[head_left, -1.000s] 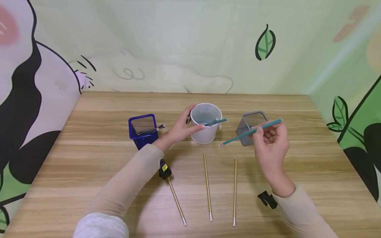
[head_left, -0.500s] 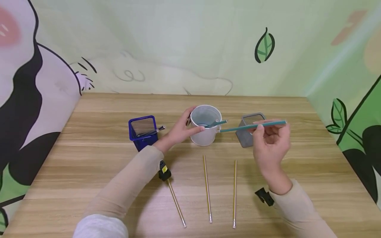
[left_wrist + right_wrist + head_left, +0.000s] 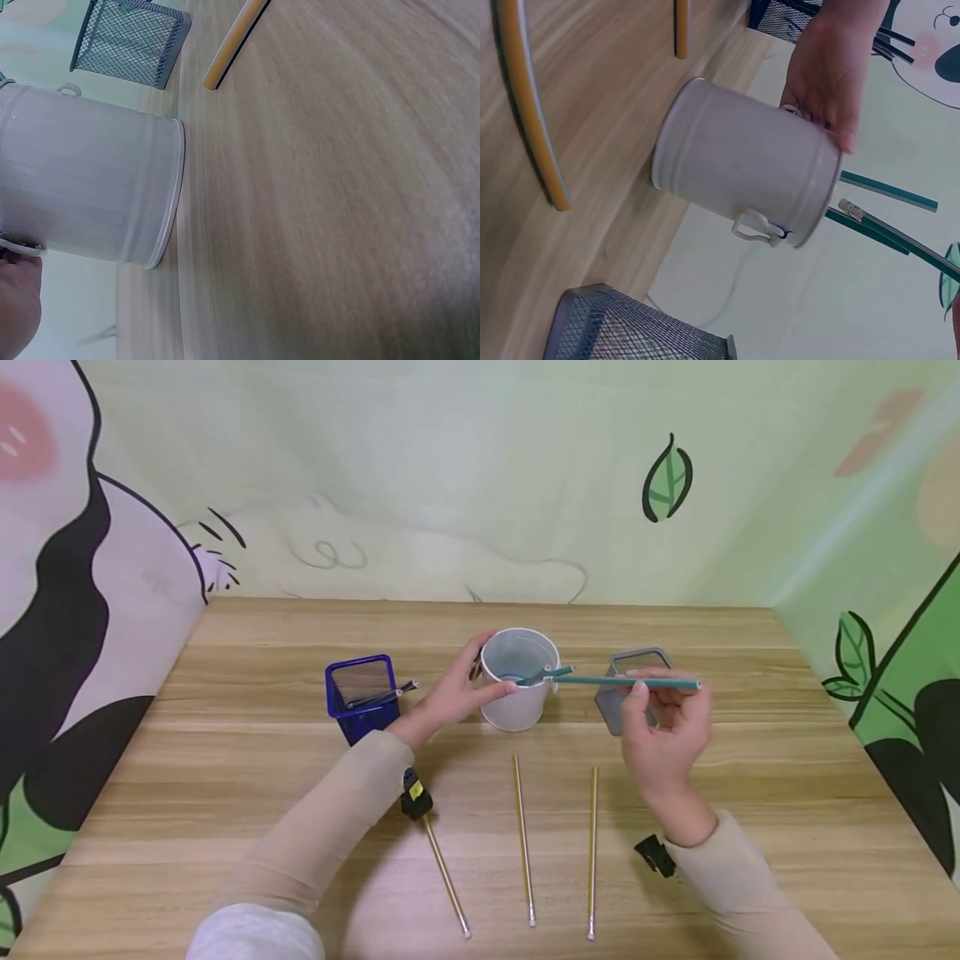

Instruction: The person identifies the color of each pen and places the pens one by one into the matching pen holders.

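My left hand grips the side of a small white bucket, its thumb along the front rim and its other fingers hidden behind. Teal pencils lean inside the bucket, their ends sticking out to the right. Between thumb and fingers, my right hand pinches another teal pencil, held almost level. Its eraser end points left and overlaps the bucket's right rim in the head view. From the right wrist, that pencil shows its eraser tip just beyond the bucket's mouth, beside the other pencils.
A blue mesh pen holder with dark pencils stands left of the bucket. To the right is a grey mesh pen holder, partly behind my right hand. Three yellow pencils lie in front: left, middle and right.
My right hand has swung the teal pencil from slanted to nearly level and shifted slightly left, bringing its eraser end up to the bucket's rim. My left hand stays on the bucket.
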The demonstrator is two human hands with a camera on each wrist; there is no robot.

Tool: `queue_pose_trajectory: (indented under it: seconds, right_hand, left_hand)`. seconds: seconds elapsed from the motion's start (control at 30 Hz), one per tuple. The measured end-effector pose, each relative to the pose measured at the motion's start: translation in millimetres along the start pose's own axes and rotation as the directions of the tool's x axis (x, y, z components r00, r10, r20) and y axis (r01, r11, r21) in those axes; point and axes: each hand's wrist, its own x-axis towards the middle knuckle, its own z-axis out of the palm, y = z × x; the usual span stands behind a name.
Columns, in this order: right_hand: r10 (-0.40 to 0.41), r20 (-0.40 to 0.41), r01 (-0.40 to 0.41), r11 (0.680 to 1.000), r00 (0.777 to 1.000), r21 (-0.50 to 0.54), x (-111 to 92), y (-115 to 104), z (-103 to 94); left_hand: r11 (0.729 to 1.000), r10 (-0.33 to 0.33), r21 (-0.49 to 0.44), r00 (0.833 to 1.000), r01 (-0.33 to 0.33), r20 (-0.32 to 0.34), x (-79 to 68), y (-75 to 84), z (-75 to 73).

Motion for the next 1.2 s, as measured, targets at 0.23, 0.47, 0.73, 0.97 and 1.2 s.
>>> queue_pose_trajectory:
  seconds: [0.23, 0.47, 0.73, 0.97, 1.2]
  right_hand:
    - [-0.029, 0.051, 0.030, 0.999, 0.998, -0.028, -9.1, 6.0, 4.9]
    - [-0.039, 0.094, 0.044, 0.997, 0.995, -0.057, -14.9, 10.8, 10.7]
    - [-0.050, 0.165, 0.067, 0.993, 0.985, -0.099, -21.0, 18.0, 13.4]
    - [-0.020, 0.208, 0.063, 0.977, 0.978, -0.204, -27.8, 26.7, 14.6]
    - [0.044, 0.256, 0.036, 0.953, 0.966, -0.301, -32.5, 32.5, 16.3]
  left_hand:
    - [1.000, 0.004, -0.005, 1.000, -0.004, -0.005, -0.9, -0.2, 0.6]
    - [1.000, 0.002, 0.003, 1.000, -0.002, -0.006, -0.5, -1.5, 0.5]
    - [1.000, -0.007, 0.004, 1.000, 0.007, -0.007, -0.3, -1.9, 0.1]
    - [1.000, -0.005, 0.010, 1.000, 0.005, -0.009, 0.0, -1.3, 0.3]
    - [1.000, 0.011, 0.002, 1.000, -0.011, -0.010, -0.6, -1.3, 0.8]
